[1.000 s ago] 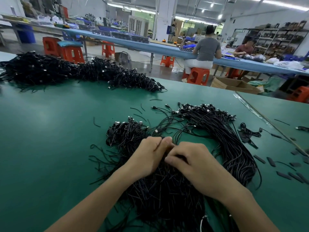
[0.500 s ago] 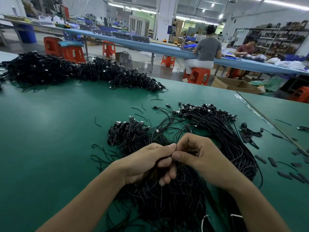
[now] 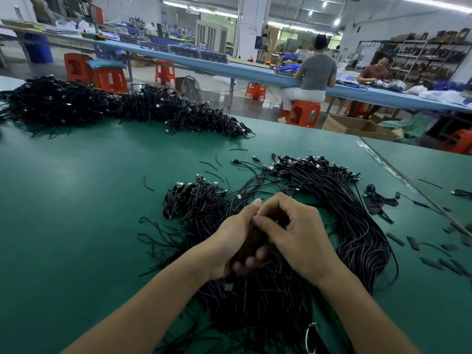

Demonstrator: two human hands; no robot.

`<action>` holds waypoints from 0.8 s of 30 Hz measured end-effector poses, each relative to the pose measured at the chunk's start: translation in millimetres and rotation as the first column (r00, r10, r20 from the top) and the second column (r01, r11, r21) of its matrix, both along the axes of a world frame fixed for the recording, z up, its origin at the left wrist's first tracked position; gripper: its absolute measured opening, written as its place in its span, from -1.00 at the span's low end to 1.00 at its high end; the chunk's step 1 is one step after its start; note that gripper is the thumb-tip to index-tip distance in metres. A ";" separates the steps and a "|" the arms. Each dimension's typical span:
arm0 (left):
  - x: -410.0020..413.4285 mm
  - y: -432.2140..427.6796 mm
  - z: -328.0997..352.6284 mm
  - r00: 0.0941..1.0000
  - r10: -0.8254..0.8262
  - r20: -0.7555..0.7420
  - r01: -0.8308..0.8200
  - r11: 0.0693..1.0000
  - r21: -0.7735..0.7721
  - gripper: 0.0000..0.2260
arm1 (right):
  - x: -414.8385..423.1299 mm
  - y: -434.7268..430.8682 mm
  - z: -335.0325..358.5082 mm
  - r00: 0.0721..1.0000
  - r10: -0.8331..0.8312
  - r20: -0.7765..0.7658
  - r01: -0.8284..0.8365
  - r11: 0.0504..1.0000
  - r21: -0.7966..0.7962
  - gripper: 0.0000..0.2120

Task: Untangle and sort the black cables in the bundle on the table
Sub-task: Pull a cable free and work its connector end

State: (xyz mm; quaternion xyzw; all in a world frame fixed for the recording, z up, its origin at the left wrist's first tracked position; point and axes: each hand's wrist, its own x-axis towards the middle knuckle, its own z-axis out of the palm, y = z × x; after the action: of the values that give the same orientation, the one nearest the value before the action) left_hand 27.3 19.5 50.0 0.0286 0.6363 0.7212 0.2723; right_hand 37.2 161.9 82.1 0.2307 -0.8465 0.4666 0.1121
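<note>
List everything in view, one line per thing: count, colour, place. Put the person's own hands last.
cable bundle: one, black, middle of the table, under both hands
far cable heap: one long heap, black, far left edge of the table
small coiled cable: one, black, right of the bundle
flat strips: several, black, scattered on the table's right side
table: one, green, foreground
long bench: one, blue top, across the aisle
stools: several, orange, along the aisle
cardboard box: one, brown, floor past the table's far edge
seated people: two, at the long bench
shelving: one, dark, back right
left hand: fingers curled round bundle strands
right hand: pinching strands, touching the left hand
</note>
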 end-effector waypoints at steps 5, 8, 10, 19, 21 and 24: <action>-11.8 -13.1 -20.4 0.952 0.280 -0.127 -0.291 0.953 -0.079 -0.39 | -11.8 9.9 -13.5 0.969 -0.142 0.201 0.148 0.989 -0.016 -0.69; -17.2 -22.5 -27.8 0.898 0.435 -0.063 -0.435 0.900 0.010 -0.42 | -14.2 21.8 -31.2 0.930 -0.224 0.291 0.087 0.904 0.418 -0.63; -19.3 -25.2 -31.5 0.881 0.472 -0.029 -0.471 0.881 0.043 -0.41 | -13.0 22.8 -44.3 0.917 -0.267 0.295 0.006 0.751 0.660 -0.70; -21.5 -23.2 -33.0 0.903 0.430 -0.011 -0.429 0.901 0.064 -0.43 | -4.0 5.7 -48.1 0.915 -0.330 0.234 0.065 0.691 0.720 -0.63; -21.8 -23.3 -30.7 0.879 0.474 -0.061 -0.473 0.881 0.035 -0.46 | -1.6 -1.6 -45.5 0.943 -0.296 0.151 0.101 0.687 0.719 -0.63; -19.6 -20.6 -28.6 0.836 0.533 -0.133 -0.533 0.845 0.040 -0.50 | 2.3 -15.9 -45.4 0.961 -0.273 0.043 0.161 0.679 0.716 -0.60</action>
State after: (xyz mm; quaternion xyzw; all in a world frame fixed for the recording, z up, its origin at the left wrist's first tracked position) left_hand 7.7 -1.1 21.4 -0.0991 0.6359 0.7652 0.0160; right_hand 39.5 146.0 36.7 0.1190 -0.9872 0.1059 0.0076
